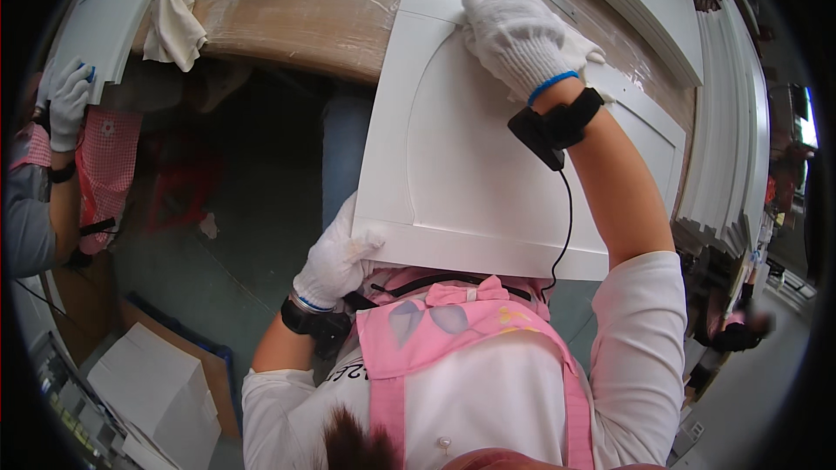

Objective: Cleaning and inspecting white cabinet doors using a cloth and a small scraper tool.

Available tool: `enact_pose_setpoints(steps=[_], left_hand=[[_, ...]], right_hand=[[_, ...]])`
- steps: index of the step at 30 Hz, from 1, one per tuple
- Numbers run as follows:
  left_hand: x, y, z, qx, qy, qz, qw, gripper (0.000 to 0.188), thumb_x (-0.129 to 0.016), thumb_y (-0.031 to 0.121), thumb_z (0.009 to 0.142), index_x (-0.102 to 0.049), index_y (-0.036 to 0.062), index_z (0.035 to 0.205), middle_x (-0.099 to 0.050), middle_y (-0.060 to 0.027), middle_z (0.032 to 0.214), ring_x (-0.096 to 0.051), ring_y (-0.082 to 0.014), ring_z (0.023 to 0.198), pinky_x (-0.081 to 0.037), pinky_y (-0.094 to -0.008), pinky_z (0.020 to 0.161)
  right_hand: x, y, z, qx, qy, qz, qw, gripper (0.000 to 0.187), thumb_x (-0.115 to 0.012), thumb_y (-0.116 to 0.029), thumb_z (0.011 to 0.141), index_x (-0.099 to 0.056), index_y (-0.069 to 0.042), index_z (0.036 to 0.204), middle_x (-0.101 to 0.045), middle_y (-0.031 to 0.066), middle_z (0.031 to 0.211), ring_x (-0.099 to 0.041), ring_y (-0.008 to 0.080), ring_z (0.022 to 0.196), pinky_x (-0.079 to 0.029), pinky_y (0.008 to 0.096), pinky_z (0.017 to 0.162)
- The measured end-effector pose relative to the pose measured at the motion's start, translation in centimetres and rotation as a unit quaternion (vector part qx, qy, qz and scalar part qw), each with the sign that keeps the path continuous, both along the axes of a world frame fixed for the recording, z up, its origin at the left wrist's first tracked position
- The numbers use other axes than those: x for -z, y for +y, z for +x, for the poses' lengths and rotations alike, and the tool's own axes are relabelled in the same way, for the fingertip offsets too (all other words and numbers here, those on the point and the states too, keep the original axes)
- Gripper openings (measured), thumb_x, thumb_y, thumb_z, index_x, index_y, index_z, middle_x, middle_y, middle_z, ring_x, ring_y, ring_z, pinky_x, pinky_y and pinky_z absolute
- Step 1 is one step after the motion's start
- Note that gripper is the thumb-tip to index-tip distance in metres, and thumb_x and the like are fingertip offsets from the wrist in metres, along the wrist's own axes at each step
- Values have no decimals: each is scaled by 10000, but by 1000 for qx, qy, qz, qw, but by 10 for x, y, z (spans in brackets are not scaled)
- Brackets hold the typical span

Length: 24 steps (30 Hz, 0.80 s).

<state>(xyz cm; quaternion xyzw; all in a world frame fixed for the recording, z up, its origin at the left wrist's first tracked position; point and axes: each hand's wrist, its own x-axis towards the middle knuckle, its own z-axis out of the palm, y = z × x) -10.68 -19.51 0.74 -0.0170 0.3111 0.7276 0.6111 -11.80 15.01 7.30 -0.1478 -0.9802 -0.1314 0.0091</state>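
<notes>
A white cabinet door panel [488, 178] with a raised frame and a curved groove rests partly on the table, its near edge jutting out in front of my pink apron. My left hand [333, 258], in a white knit glove, grips the panel's near left corner with the thumb on top; the other fingers are hidden beneath. Near the far edge, my gloved right hand [514, 42] is closed over an off-white cloth [585, 49] lying against the panel. Most of the cloth is hidden under this hand.
Brown table [296, 13] under clear film; another cloth [178, 13] hangs over its edge. White panels [727, 113] stand stacked at right, with more at the far right. A co-worker's gloved hand [68, 109] touches a panel [104, 26] at left. A cardboard box [161, 392] sits lower left.
</notes>
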Motion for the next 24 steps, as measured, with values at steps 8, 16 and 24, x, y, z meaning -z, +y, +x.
enact_pose_setpoints(steps=[8, 16, 24], left_hand=[[-7, 5, -2, -2, 8, 3, 1000, 700, -576, 183, 1004, -177, 17, 1554, -386, -183, 1498, -472, -328, 1357, -483, -482, 1072], [-18, 18, -9, -49, -55, 59, 996, 1010, -445, 727, 925, -124, 30, 1581, -313, -190, 1569, -367, -355, 1435, -374, -507, 1142], [-21, 21, -23, -37, -71, 73, 994, 1188, -427, 881, 801, -123, 39, 1582, -321, -186, 1561, -384, -333, 1425, -388, -469, 1134]], right_hand=[[-15, 104, 186, 278, 133, -264, 914, 389, -574, -333, 962, -603, -139, 1297, -644, 109, 1218, -620, 320, 1108, -493, 427, 960], [11, 69, 222, 307, 87, -123, 940, 670, -577, -475, 937, -491, -34, 1435, -478, 250, 1445, -417, 400, 1374, -327, 456, 1157], [0, -3, 122, 148, 71, -184, 969, 659, -683, -403, 878, -517, -72, 1424, -488, 250, 1436, -437, 417, 1352, -333, 493, 1142]])
